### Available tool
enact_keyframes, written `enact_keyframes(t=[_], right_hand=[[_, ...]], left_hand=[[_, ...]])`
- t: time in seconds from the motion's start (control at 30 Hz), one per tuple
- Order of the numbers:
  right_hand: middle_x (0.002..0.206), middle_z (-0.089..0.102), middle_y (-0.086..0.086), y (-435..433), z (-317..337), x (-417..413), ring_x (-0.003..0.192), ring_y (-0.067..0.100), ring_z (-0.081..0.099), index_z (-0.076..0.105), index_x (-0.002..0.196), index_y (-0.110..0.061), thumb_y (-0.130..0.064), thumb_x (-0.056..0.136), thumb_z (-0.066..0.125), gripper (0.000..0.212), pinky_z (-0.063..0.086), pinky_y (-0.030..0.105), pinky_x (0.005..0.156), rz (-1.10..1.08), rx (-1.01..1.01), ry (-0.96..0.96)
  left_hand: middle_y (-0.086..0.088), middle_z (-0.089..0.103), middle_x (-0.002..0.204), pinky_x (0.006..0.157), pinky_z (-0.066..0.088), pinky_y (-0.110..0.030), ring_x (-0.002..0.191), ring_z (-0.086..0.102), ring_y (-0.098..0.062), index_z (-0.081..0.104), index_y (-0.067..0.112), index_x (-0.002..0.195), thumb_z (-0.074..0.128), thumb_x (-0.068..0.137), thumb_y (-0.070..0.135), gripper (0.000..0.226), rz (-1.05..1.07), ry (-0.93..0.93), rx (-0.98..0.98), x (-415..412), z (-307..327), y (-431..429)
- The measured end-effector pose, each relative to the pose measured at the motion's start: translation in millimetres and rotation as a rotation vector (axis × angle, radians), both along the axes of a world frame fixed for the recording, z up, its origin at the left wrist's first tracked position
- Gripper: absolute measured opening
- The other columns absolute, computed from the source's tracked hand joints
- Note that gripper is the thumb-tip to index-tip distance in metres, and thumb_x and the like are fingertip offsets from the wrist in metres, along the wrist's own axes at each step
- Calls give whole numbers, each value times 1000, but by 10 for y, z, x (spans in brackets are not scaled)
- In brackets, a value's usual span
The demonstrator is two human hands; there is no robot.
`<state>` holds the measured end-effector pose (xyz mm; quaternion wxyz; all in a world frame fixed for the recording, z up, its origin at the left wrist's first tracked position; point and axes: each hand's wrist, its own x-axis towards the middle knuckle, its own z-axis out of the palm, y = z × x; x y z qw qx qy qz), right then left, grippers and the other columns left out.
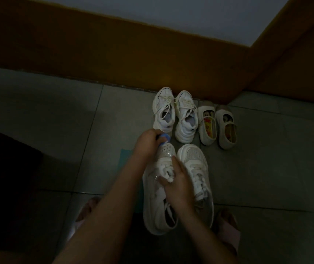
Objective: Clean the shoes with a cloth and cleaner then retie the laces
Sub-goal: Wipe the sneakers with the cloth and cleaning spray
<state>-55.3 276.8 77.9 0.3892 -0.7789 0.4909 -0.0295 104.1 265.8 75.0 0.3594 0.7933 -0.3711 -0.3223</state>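
- Lying side by side near the middle of the tiled floor (57, 121), toes toward the wall, a pair of white chunky sneakers is recorded: the near left sneaker (153, 202) and the near right sneaker (196, 161), touching along their inner sides.
- The left hand (146, 143) is held at the toe of the near left sneaker, its fingers clenched around a small blue-topped object (164, 138). What the object is cannot be made out in the dim light.
- The right hand (175, 183) is laid over the laces (166, 171) of the near left sneaker, thumb stretched toward the toe. A ring (156, 177) is seen on one finger. Whether the laces are pinched or only touched cannot be told.
- A teal flat sheet (125, 159) is spread on the floor just left of the near left sneaker and partly covered by the left forearm.
- A second pair of white laced sneakers (163, 111) is set beyond the near pair, close to the floor's far edge, laces loose.
- A pair of pale strap shoes (207, 126) with picture insoles is placed just right of that second pair.
- An orange-brown wall base (95, 60) is run along the floor's far edge and turned at the far right corner.
- Two feet in pink slippers (89, 206) are seen at the near edge, one on each side of the near pair.
- A dark mat (9, 168) is laid by the floor's left edge.
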Motion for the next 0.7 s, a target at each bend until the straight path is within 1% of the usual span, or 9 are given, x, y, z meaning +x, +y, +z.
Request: enact_keyframes(t=[0.1,0.23,0.3,0.37,0.43,0.5,0.57,0.7], right_hand=[[150,33,-2,-34,15,-56,135,11,34,28,146,-22,-19,82,70,76,32,27,111,-63,86,-87],[147,38,-3,-73,41,-102,133,10,37,32,144,-21,-14,81,70,75,34,34,111,-96,160,-154],[147,39,-2,-73,42,-102,133,11,38,32,144,-21,-13,80,71,75,36,36,110,-107,167,-174],[147,39,-2,-81,57,-112,133,12,38,32,144,-22,-12,81,70,74,37,32,109,-114,184,-187],[145,40,-2,-107,77,-130,132,10,38,33,144,-19,-9,81,69,73,36,21,104,-107,208,-205],[145,40,-1,-125,95,-141,130,8,38,32,145,-16,-6,82,68,73,33,13,97,-91,225,-221],[146,40,1,-125,100,-139,125,5,39,32,144,-14,-4,83,66,71,34,13,95,-84,247,-243],[145,41,1,-113,93,-125,119,3,41,32,144,-14,-4,84,64,69,36,17,97,-69,251,-248]], left_hand=[[-17,65,102,72,37,-26,93,59,-28,67,3,105,59,89,19,24,38,-35,-19,-68,-10,53],[-19,62,99,68,33,-26,91,58,-30,67,1,104,58,90,17,24,68,-101,-30,-159,23,95],[-19,62,98,70,35,-29,90,58,-31,67,0,103,58,90,16,23,83,-135,-34,-199,28,124],[-21,62,95,70,38,-31,86,58,-32,68,-2,100,58,89,14,21,106,-156,-53,-247,23,167],[-23,62,90,67,35,-29,80,58,-33,69,-4,93,59,88,9,17,142,-184,-81,-319,25,223],[-23,62,87,66,34,-26,75,56,-28,69,-5,90,59,87,6,15,183,-200,-117,-414,32,307],[-20,63,87,66,37,-25,74,55,-22,70,-3,91,59,87,6,15,214,-204,-143,-517,27,413],[-16,62,96,72,45,-29,83,61,-26,69,4,102,59,88,9,18,301,-200,-66,-691,-10,590]])
